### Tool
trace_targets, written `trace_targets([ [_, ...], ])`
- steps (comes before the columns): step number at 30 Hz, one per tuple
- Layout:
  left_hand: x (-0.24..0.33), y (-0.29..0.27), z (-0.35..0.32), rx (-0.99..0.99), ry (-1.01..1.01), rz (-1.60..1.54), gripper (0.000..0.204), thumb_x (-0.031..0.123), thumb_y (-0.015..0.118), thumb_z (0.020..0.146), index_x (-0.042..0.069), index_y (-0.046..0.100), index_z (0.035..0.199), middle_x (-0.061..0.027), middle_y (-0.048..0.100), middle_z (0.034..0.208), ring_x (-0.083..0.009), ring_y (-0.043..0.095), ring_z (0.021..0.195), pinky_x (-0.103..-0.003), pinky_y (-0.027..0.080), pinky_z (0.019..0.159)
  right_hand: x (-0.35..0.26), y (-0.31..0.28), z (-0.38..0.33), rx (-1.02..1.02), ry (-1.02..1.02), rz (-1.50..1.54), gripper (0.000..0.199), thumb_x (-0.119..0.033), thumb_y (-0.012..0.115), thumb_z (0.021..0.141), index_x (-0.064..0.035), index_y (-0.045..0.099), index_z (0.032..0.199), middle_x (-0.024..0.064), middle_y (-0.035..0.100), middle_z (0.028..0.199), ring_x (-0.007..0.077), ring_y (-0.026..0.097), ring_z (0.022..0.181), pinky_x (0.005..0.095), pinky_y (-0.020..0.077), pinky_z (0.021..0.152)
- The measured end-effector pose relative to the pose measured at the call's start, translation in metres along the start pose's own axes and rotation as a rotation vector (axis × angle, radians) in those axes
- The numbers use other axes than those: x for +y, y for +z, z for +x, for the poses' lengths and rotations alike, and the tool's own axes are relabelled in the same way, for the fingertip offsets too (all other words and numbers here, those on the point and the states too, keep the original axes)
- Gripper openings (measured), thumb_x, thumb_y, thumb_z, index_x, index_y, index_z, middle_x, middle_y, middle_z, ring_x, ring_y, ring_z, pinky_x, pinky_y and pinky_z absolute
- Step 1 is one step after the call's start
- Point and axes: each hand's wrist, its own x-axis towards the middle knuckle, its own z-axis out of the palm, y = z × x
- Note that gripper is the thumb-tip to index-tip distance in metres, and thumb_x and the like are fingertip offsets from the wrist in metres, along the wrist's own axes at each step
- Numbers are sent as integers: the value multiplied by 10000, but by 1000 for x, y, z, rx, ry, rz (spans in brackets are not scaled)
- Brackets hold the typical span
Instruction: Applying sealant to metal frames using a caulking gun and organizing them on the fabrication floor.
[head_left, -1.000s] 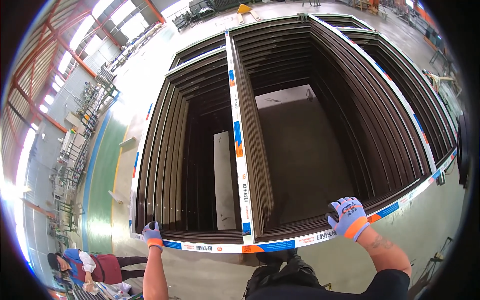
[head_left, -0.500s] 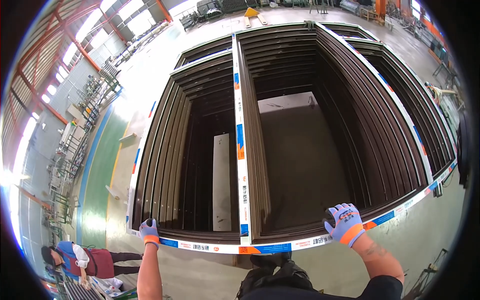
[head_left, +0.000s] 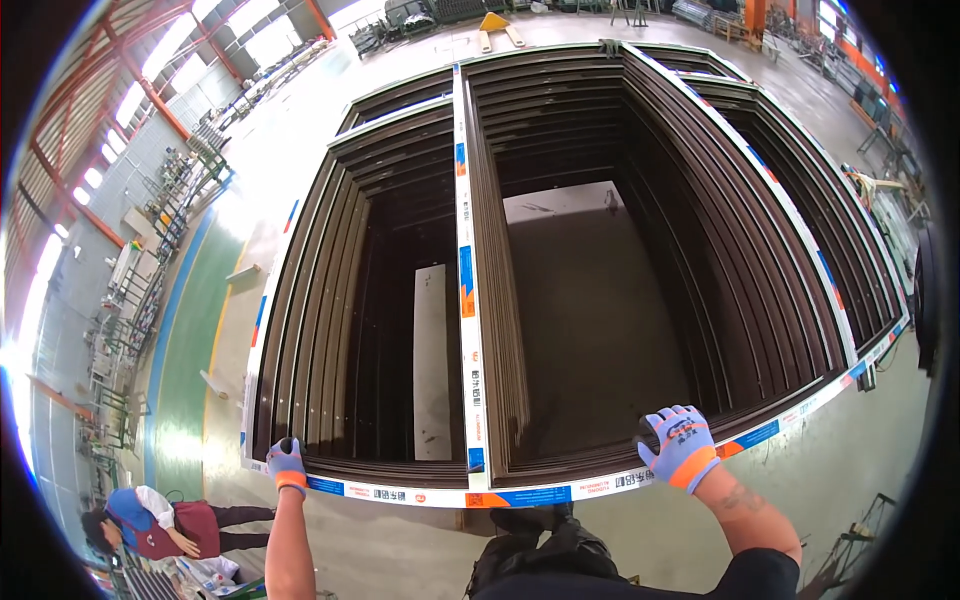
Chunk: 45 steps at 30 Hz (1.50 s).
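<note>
A tall stack of dark brown window frames point(head_left: 735, 250) fills the middle of the head view. The top window frame point(head_left: 525, 497) is covered with white film carrying blue and orange patches. My left hand point(head_left: 287, 464), in a grey-blue glove with an orange cuff, grips its near rail by the left corner. Further right along the same rail, my right hand point(head_left: 678, 442) is hooked over the edge in a matching glove, thumb toward the opening. Both undersides of the grip are hidden. A white crossbar point(head_left: 464, 260) divides the openings between my hands.
At the lower left a person point(head_left: 165, 522) in a dark red apron stands by a bench. A green floor lane point(head_left: 190, 335) runs along the left. A yellow pallet jack point(head_left: 494, 22) stands beyond the stack. My legs point(head_left: 540, 555) are close to the near rail.
The stack and both my hands sit slightly further left in the picture, my grip unchanged. The person at the lower left has drawn a hand from the bench toward the apron.
</note>
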Motion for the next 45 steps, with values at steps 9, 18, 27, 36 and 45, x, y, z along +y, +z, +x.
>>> trace_targets([
  [9, -3, 0, 0, 25, 12, -5, 312, 372, 692, 864, 113, 722, 1035, -121, 720, 1007, -320, 670, 964, -430, 507, 864, 0, 3, -1, 103, -22, 53, 360, -361, 639, 837, -74, 651, 1054, 113, 649, 1007, 288, 595, 1010, 418, 422, 946],
  [18, -8, 2, 1, 71, 32, -29, 302, 348, 693, 871, 91, 724, 1028, -133, 719, 1013, -323, 675, 952, -418, 514, 857, -4, -1, -1, 110, -9, 67, 367, -360, 639, 837, -79, 652, 1073, 116, 650, 1007, 288, 597, 1013, 413, 424, 953],
  [27, -12, 8, 6, -10, -1, -75, 324, 353, 695, 871, 81, 716, 1044, -151, 710, 1030, -327, 664, 977, -422, 509, 879, -2, 1, 1, 108, -18, 74, 348, -346, 647, 835, -80, 652, 1060, 118, 650, 1012, 297, 597, 1009, 426, 424, 952],
  [36, -23, 16, 12, -15, 19, -48, 329, 360, 691, 876, 76, 702, 1043, -151, 701, 1039, -340, 649, 987, -422, 508, 878, -1, 4, 0, 105, -13, 73, 345, -344, 659, 824, -84, 650, 1051, 116, 649, 1009, 297, 597, 1007, 429, 431, 940],
  [45, -10, 7, 8, -34, 2, -48, 330, 369, 692, 868, 96, 714, 1053, -147, 710, 1039, -337, 666, 980, -428, 515, 868, -1, 3, 1, 94, -5, 68, 350, -350, 663, 825, -88, 649, 1056, 115, 649, 1008, 296, 594, 1020, 424, 428, 943],
])
